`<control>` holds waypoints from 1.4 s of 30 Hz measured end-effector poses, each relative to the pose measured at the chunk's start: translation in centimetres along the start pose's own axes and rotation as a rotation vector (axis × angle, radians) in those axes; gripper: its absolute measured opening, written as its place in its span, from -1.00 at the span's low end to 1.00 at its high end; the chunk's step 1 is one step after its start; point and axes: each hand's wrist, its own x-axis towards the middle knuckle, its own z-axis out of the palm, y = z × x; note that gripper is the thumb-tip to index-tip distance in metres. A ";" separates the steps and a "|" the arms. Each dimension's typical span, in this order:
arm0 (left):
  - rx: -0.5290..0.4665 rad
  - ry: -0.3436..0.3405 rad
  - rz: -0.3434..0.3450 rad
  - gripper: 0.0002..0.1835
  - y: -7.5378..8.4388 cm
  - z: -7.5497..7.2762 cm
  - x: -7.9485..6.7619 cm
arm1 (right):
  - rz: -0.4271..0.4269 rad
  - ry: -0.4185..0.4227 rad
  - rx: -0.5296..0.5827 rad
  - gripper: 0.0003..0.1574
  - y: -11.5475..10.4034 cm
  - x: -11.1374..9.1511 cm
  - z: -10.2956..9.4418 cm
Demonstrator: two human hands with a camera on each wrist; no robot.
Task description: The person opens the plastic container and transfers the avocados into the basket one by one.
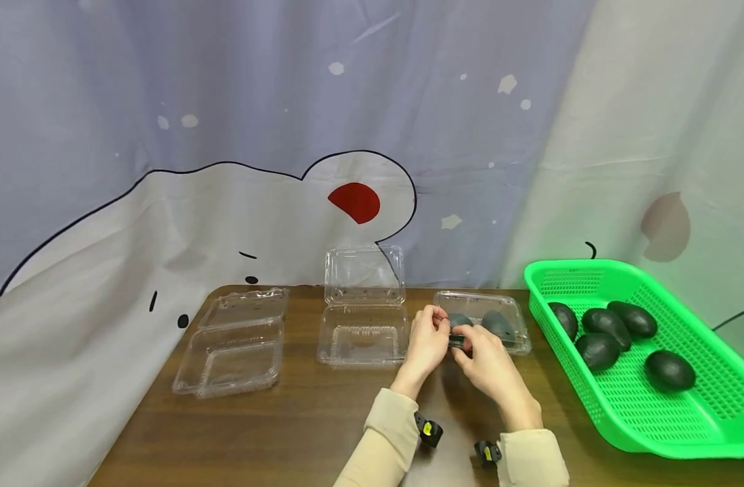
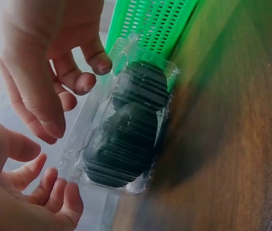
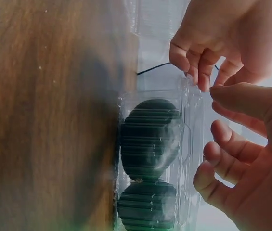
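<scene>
A shut clear clamshell box holds two dark avocado-like fruits, one beside the other. At its near-left part is my left hand, with bent fingers close to the lid edge; whether they touch it I cannot tell. My right hand is beside it over the front edge, its fingers loosely bent. In the left wrist view the box stands apart from the right hand's fingers. The right wrist view has the left fingertips near the box's lid corner. A small dark patch between the hands is unclear.
A green basket at the right holds several dark fruits. Two clear boxes, one in the middle and one at the left, stand with raised or folded-back lids on the wooden table. A printed curtain hangs behind.
</scene>
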 end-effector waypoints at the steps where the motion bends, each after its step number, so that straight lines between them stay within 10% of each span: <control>1: 0.001 0.014 -0.002 -0.93 -0.1 0.0 0.0 | 0.000 0.001 -0.002 -0.62 0.0 0.0 0.1; 19: -0.298 0.130 -0.248 -0.69 -1.2 1.7 0.2 | 0.004 0.039 -0.114 -0.68 -0.5 0.8 1.6; 28: -0.373 0.082 -0.342 -0.79 -2.5 2.1 -0.5 | 0.070 0.078 -0.187 -0.91 -1.4 1.3 2.8; 42: -0.878 0.003 -0.437 -0.70 -3.6 3.3 -1.6 | 0.087 0.050 -0.214 -0.79 -1.6 1.8 2.9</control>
